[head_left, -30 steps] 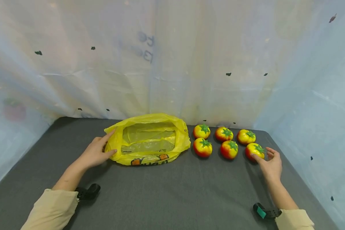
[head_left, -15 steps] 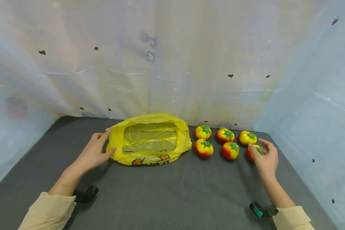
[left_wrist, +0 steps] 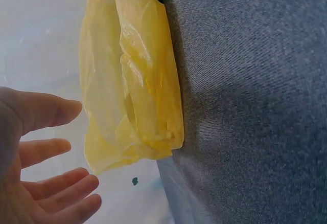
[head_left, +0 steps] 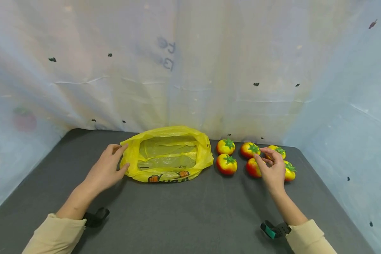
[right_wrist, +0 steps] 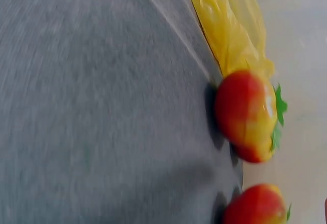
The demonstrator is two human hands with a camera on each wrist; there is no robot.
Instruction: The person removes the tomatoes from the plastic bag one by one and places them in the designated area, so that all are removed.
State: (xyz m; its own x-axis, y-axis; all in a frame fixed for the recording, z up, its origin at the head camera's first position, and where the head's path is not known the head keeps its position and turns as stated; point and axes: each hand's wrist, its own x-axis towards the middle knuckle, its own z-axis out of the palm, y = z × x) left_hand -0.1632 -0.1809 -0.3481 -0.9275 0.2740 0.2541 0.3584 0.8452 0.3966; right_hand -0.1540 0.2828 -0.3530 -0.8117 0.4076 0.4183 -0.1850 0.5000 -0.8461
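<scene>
A yellow plastic bag [head_left: 131,160] lies on the table with its mouth spread upward. My left hand [head_left: 104,169] is at its left end, thumb and fingers apart near the rim; the left wrist view shows these fingers [left_wrist: 56,198] extended beside the plastic. Over the front middle tomato [head_left: 252,169] hovers my right hand [head_left: 273,173], its thumb and fingers spread and partly hiding it. The tomatoes are glossy red and yellow with green leafy tops. Just right of that hand sits the front right tomato [head_left: 290,173]. Most of the right hand is out of the right wrist view.
Two rows of tomatoes stand right of the bag, including a front left tomato [head_left: 227,165] and a back middle tomato [head_left: 249,150]. A dark grey table [head_left: 184,218] lies beneath everything. Pale plastic sheeting [head_left: 209,70] rises behind and at both sides.
My right hand has shifted left, from the front right tomato to above the front middle one. The front right tomato stays where it was. My left hand keeps its place at the bag.
</scene>
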